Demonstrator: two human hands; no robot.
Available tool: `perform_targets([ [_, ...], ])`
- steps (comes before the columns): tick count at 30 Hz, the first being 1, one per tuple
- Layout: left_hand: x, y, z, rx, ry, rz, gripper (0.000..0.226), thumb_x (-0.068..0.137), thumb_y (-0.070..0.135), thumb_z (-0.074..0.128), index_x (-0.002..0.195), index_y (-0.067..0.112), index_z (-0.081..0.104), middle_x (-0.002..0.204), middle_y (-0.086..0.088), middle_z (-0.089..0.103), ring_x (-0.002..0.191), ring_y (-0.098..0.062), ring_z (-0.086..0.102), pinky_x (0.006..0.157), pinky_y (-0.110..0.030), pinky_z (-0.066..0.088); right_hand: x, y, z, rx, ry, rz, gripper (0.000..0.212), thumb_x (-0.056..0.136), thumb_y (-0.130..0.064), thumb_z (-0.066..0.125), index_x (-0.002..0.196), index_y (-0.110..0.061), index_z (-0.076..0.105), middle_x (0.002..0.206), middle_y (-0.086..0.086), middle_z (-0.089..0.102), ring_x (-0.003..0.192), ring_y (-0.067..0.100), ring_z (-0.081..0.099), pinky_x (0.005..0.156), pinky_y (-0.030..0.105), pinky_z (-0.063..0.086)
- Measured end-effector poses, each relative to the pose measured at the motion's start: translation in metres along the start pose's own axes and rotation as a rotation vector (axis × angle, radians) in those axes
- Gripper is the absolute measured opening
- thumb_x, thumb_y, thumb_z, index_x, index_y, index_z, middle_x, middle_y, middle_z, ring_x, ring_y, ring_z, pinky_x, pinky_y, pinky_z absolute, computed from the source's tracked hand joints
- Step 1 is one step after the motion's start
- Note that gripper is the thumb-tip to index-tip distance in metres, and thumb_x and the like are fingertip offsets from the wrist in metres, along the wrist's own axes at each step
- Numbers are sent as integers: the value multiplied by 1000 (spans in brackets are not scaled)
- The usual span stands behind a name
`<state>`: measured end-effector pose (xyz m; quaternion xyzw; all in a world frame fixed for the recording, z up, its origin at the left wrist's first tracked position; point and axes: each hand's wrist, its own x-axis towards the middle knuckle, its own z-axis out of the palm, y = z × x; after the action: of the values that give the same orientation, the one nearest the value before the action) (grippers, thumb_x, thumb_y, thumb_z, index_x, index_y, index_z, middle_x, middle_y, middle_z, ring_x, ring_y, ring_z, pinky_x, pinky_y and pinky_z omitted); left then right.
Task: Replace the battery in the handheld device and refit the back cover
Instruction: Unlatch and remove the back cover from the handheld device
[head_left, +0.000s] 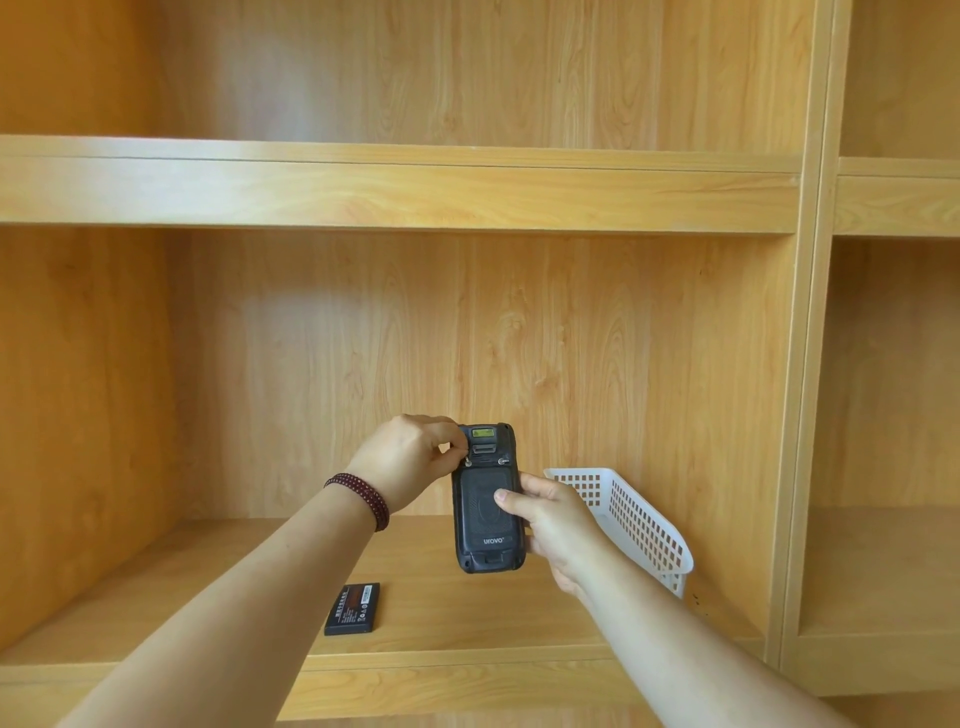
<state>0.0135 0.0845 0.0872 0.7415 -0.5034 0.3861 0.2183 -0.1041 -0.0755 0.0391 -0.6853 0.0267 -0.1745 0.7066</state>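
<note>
A dark handheld device (487, 519) is held upright above the shelf, back side toward me, with its back cover (485, 512) seated in place. My right hand (558, 530) grips the device from the right, thumb pressed on the cover's middle. My left hand (410, 460), a dark red bead bracelet on its wrist, pinches the small latch screw (468, 461) at the cover's upper left corner. A matching latch sits at the upper right. A loose black battery (354, 608) lies flat on the shelf below the device.
A white perforated plastic basket (636, 525) stands tilted on the wooden shelf (457, 613) right behind my right hand. A vertical divider (795, 415) bounds the compartment on the right, and another shelf board (395, 192) runs overhead.
</note>
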Motion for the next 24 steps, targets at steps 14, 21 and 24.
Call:
perform_targets([
  [14,-1,10,9,-307,-50,-490,9,84,30,74,78,27,67,111,11,70,76,-8,69,75,-31,58,7,4,3,25,19,6,22,94,-9,61,111,-16,72,98,2,79,93,17,74,91,44,57],
  [21,1,4,-5,-1076,-164,-809,27,90,16,68,114,20,57,108,-10,72,82,-24,73,78,-41,61,8,4,0,49,-28,-21,26,95,-8,60,116,-19,70,105,-1,78,97,14,74,88,39,58],
  [24,1,6,-5,-1134,-201,-834,28,93,14,63,120,21,60,101,-11,74,78,-21,72,69,-35,62,8,5,2,51,-73,9,25,95,-9,60,117,-18,68,109,2,77,100,17,73,86,41,59],
])
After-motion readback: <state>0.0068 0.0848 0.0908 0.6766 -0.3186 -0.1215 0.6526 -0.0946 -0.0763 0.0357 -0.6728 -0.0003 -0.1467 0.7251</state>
